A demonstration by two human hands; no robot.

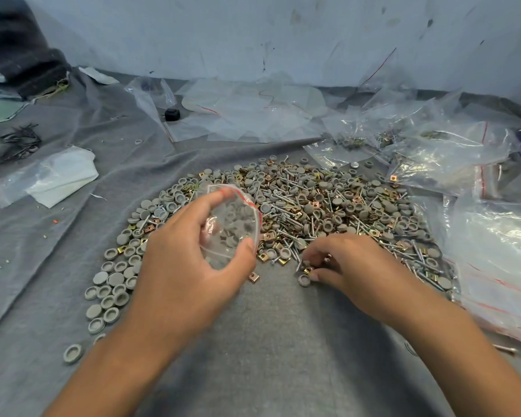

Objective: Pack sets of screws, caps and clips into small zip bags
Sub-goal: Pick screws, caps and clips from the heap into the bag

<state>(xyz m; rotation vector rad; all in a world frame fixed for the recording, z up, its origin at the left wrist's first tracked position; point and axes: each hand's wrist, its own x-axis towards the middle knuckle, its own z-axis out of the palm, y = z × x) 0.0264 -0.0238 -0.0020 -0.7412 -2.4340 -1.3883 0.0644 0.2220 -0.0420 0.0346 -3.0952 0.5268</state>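
A person is sitting over a grey felt-like cloth (268, 341) spread with a wide heap (313, 212) of small hardware. The left hand (193, 260) is gripping a small clear zip bag (232, 224) just above the heap's near edge, thumb and fingers curling round it so the red-striped mouth is gaping open, probably to let parts drop in without a second hand. Round grey caps (238, 225) are already showing through the thin, glossy plastic.

The right hand (349, 263) is resting low at the heap's front edge, fingertips (313, 276) bunching around small pieces there. It seems to be pinching a brassy clip (309, 269), though the fingers are hiding much of it. A lone cap (303, 279) is lying just beside the thumb.

The heap is mixing three shapes: domed matte-grey plastic caps, slim silvery screws with long shanks, and small square clips in gold and copper tones. On the right, crinkled clear bags (451, 152), some already holding parts, are piling up well apart from the hands.
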